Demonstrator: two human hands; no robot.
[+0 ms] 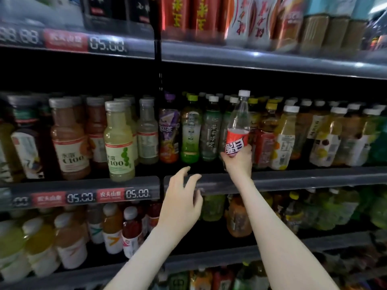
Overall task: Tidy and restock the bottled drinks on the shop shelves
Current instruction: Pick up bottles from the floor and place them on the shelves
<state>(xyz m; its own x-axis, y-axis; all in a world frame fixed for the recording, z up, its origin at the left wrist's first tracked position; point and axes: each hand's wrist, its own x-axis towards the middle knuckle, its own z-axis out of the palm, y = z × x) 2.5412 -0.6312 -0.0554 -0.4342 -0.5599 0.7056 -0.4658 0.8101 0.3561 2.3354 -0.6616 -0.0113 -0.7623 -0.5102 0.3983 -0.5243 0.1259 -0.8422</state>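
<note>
The right hand (pixel 238 159) is raised with the forearm extended, its fingers wrapped around the base of a clear bottle (pixel 238 130) with a red label, held upright at the middle shelf (pixel 293 181) front among the tea bottles. The left hand (pixel 182 197) hovers at the shelf edge, fingers spread and relaxed, holding nothing.

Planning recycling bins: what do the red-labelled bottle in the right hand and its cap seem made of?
The red-labelled bottle looks like clear glossy plastic: its neck is see-through. Its cap seems opaque white plastic, though blurred.
</note>
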